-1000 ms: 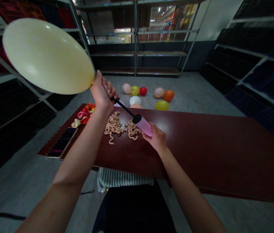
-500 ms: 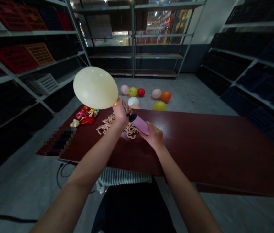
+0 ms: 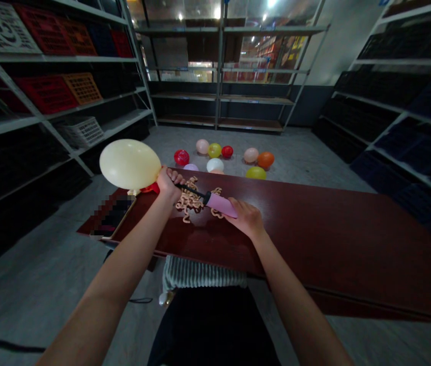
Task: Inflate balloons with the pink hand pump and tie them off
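My left hand is closed around the neck of an inflated pale yellow balloon and the tip of a hand pump's black rod. My right hand grips the pink barrel of the pump, which lies at a slant over the dark red table. Under the pump lies a heap of pale, limp balloons. A few red deflated balloons show just behind my left hand.
Several inflated balloons in red, pink, yellow, white and orange lie on the floor beyond the table. A blurred flat object lies at the table's left end. Metal shelving with crates lines both sides and the back.
The balloon looks much smaller and lower than a second ago. The pump rod closed in half a second ago and is drawn out again now, with my left hand lower.
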